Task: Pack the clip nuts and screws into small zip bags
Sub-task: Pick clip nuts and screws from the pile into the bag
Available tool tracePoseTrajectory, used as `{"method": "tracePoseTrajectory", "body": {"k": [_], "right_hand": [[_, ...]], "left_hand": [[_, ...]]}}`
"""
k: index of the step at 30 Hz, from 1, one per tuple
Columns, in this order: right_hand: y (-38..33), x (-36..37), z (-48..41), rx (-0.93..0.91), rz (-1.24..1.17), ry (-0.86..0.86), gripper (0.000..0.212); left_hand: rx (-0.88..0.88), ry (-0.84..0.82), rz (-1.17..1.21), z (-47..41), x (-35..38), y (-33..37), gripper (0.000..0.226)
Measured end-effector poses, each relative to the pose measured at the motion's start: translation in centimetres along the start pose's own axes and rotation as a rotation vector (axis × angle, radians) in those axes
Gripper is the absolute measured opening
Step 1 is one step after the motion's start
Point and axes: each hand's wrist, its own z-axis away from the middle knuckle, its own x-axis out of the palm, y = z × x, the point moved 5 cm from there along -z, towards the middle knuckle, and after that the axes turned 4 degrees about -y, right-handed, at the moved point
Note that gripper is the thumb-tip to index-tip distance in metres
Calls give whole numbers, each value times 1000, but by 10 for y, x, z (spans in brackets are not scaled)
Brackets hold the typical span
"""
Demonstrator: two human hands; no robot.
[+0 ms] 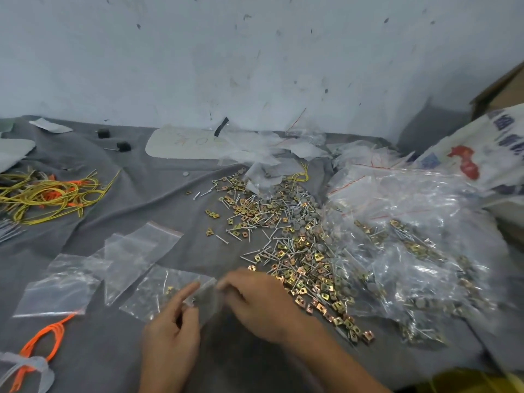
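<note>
while both hands work low in the middle, the left hand [173,321] pinches one side of a small zip bag [205,297] between thumb and forefinger. the right hand [255,302] curls its fingers over the other side, so the bag sits between them just above the grey cloth [158,191]. it's blurred, and i cannot tell what's inside. the loose pile of clip nuts and screws [283,245] begins right at the right hand's knuckles and runs along that wrist with no gap. past it, a heap of filled bags [419,251] crowds the right side. to the left, flat zip bags [136,251] overlap, and a part-filled bag [153,293] lies just beside the left hand. open cloth shows between those bags and the pile, and on back toward the wall [255,66]. yellow cords [48,194] sit well apart at far left; an orange cord [48,338] lies near the lower left corner.
</note>
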Motion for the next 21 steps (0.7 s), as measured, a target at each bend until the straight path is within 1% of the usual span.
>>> {"method": "tracePoseTrajectory", "body": {"k": [1,2,4,6,7,9,11,13,15,18,21], "right_hand": [[17,-18,-8,53,24,82,22],[38,-37,-19,124,67,128,21],[80,-71,-40,270,173,155,20],[121,-98,-60,413,259,170,28],[139,-107,-69,486,289,154,35],[170,-114,-83,618,347,66,47],[191,-112,-91,690,386,-46,58],[201,-101,-94,712,410,-152,67],[205,-92,-96,708,486,-186,69],[194,-85,-98,658,498,-123,61],[172,-69,-93,552,485,-124,50]], "left_hand": [[2,-2,-2,0,0,1,58],[4,-2,-7,0,1,1,58],[4,2,-16,0,3,1,55],[-3,1,-4,0,3,0,54],[-9,-2,3,0,4,-1,54],[-18,-2,13,-1,4,-5,56],[-26,8,18,-3,4,-6,58],[-28,17,13,-4,4,-6,57],[-32,19,2,-5,4,-5,55],[-25,3,-4,-5,3,-3,51],[-9,-17,-6,-5,3,-1,48]]}}
